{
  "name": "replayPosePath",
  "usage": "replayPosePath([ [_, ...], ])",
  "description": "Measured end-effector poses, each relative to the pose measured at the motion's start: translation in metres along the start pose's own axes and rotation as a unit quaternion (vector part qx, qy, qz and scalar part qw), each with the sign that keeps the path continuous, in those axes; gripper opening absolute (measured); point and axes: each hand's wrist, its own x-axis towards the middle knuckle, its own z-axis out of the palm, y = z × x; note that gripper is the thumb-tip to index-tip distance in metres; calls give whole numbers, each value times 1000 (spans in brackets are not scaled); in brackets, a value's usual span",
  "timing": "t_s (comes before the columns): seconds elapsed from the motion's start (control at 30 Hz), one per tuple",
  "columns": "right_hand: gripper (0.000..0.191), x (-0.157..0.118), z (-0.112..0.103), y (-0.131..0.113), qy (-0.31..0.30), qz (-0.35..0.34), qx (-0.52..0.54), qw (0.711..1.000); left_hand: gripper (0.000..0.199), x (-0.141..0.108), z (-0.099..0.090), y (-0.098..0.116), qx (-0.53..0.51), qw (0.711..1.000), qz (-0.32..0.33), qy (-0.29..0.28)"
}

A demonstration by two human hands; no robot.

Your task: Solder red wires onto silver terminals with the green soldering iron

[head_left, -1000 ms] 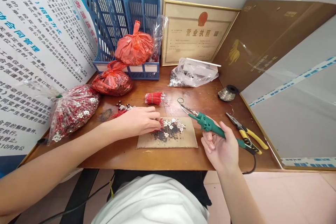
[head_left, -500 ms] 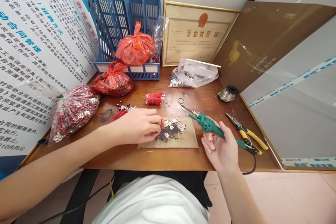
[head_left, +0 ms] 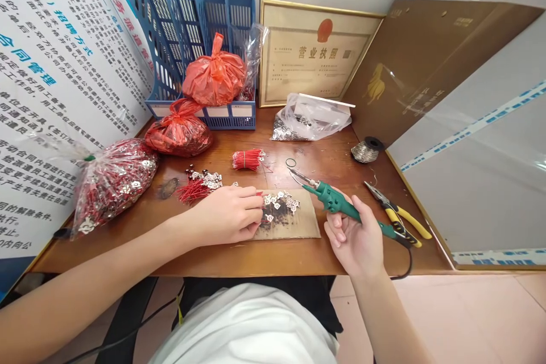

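My right hand [head_left: 358,239] holds a green soldering iron [head_left: 336,202], its metal tip pointing up and left over the back of a cardboard piece [head_left: 298,230]. Low over the cardboard's left part is my left hand [head_left: 232,213], fingers curled together; what they hold is hidden. A bit of red wire shows just behind its fingertips. Several small silvery metal tabs [head_left: 279,200] lie on the dark, scorched middle of the cardboard. Left of it, past my left hand, sits a loose pile of red wires [head_left: 194,190] with metal tabs at their ends.
A banded bundle of red wires [head_left: 247,159] and a green ring [head_left: 290,163] lie behind the cardboard. Yellow-handled pliers [head_left: 396,213] and a solder spool [head_left: 367,149] are at right. Filled bags [head_left: 115,182] and a blue file rack [head_left: 200,17] stand left and back.
My left hand has shifted slightly down, uncovering more of the loose red wires on the left. The soldering iron stays nearly still in my right hand. The whole view has shifted slightly.
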Motion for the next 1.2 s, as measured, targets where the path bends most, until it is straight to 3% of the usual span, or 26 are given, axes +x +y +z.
replayPosePath([
  [0.3, 54, 0, -3, 1, -5, 0, 3, 1000, 14, 10, 13, 7, 18, 999, -28, 41],
  [0.53, 58, -1, 0, 0, -6, -1, 7, 1000, 13, 12, 8, 1, 2, 996, -69, 63],
  [0.87, 59, -1, 0, 1, 2, 3, 8, 1000, 12, 13, 20, -9, -18, 993, -114, 9],
  [1.2, 62, -1, 0, -1, 6, 3, 4, 1000, 12, 10, 13, -9, -112, 987, -111, -3],
])
